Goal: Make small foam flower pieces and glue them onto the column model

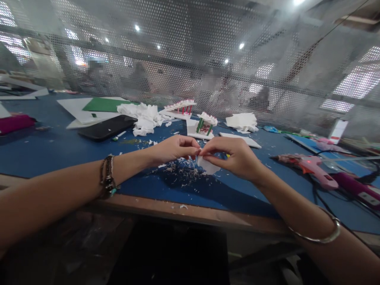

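Observation:
Fingertips of my left hand [178,149] and my right hand [233,155] meet in a pinch above the blue tabletop. A thin white piece of paper [208,166] hangs from that pinch, mostly below my right thumb. Its upper edge is hidden between my fingers. Small white and pinkish scraps [187,173] lie scattered beneath my hands. Just beyond them stands a small white model with green posts [204,123], and behind it another model with pink-red posts [181,106].
Crumpled white tissue [145,114] and a black phone-like slab [107,127] lie to the left, near a green sheet [103,104]. On the right are a pink glue gun [319,170] with black cords and folded white tissue [242,122]. A perforated metal screen [178,47] stands behind.

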Available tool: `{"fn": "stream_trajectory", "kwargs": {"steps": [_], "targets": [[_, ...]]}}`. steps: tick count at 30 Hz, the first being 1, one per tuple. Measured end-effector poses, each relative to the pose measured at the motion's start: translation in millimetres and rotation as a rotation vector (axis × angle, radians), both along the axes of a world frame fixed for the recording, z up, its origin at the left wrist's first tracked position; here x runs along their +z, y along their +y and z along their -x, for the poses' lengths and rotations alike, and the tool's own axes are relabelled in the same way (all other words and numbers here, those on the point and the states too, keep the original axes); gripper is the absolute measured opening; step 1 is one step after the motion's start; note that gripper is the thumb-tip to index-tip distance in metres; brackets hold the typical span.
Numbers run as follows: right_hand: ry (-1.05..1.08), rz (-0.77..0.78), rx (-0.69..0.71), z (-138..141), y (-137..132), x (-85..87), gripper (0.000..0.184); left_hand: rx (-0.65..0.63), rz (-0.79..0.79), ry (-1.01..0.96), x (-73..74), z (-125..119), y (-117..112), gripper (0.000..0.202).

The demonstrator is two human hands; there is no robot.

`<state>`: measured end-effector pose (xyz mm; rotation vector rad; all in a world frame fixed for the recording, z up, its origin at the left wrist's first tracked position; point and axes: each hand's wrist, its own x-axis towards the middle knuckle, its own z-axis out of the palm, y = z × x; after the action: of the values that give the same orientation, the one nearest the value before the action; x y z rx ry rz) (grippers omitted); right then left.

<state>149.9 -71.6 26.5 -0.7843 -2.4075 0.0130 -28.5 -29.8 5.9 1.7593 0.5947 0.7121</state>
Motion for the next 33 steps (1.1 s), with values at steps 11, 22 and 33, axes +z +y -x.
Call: {"fn": "stream_trajectory", "kwargs": {"steps": [11,22,33], "targets": [[-0.123,-0.2,-0.037,1,-1,1.6,0.009,-0.006,-0.034,0.056,0.6,0,-2,0.01],[-0.093,0.01,-0.124,4,4,-4.2,0.014,0.03,-0.094,0.015,-0.5,-2,-6,0.004],[0.042,-0.126,-0.208,7,-1,-7.0,0.015,0.138,-0.349,-0.105,-0.1,-2,-17,0.016]]}}
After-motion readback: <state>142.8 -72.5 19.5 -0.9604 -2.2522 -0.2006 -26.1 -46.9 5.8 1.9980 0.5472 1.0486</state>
